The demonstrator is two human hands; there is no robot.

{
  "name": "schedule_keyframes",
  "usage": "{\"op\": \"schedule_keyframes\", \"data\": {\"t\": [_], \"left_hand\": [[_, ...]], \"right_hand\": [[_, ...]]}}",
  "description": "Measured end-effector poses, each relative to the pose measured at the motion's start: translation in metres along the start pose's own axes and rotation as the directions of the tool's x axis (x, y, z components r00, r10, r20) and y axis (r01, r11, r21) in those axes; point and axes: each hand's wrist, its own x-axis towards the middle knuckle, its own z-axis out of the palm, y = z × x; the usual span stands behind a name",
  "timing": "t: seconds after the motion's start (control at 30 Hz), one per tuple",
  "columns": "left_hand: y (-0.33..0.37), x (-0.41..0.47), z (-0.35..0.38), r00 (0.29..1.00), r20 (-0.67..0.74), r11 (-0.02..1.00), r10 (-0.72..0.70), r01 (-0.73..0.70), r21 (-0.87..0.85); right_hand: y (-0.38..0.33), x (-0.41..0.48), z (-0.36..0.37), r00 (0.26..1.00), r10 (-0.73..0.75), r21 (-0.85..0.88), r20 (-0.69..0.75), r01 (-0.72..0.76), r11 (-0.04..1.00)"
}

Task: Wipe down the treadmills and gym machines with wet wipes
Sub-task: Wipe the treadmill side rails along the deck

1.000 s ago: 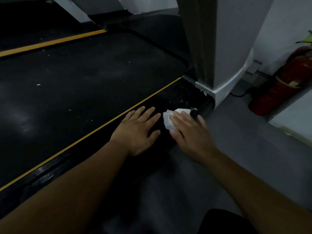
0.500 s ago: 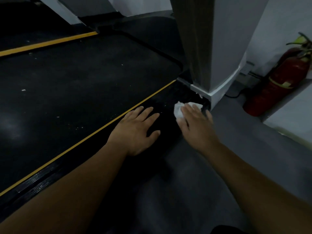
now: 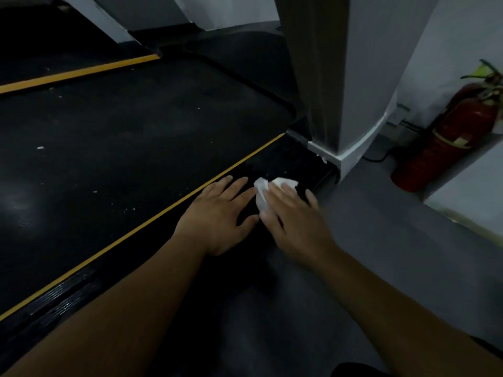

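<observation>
Our right grip (image 3: 294, 221) lies flat on a crumpled white wet wipe (image 3: 261, 193), fingers straight and slightly apart, pressing it onto the treadmill's black side rail (image 3: 288, 159). The wipe peeks out at 11 o'clock from under the fingertips. Our left grip (image 3: 217, 216) rests just beside it at 9 o'clock, palm down on the same rail, fingers spread and holding nothing, its thumb close to the right one. The yellow-edged treadmill belt (image 3: 136, 145), flecked with pale specks, stretches away toward 10 o'clock. At 12 o'clock from the wipe rises the grey upright (image 3: 353, 77) on its white base (image 3: 343, 159). A red fire extinguisher (image 3: 449, 137) sits by the wall (image 3: 449, 36) at 2 o'clock, well apart, on the grey floor (image 3: 394, 240).
</observation>
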Motion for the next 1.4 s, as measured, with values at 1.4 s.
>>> {"op": "schedule_keyframes", "data": {"t": [1.4], "left_hand": [[-0.003, 0.005, 0.002, 1.0, 0.015, 1.0, -0.006, 0.005, 0.021]], "right_hand": [[0.01, 0.006, 0.002, 0.997, 0.077, -0.021, -0.027, -0.078, 0.997]]}}
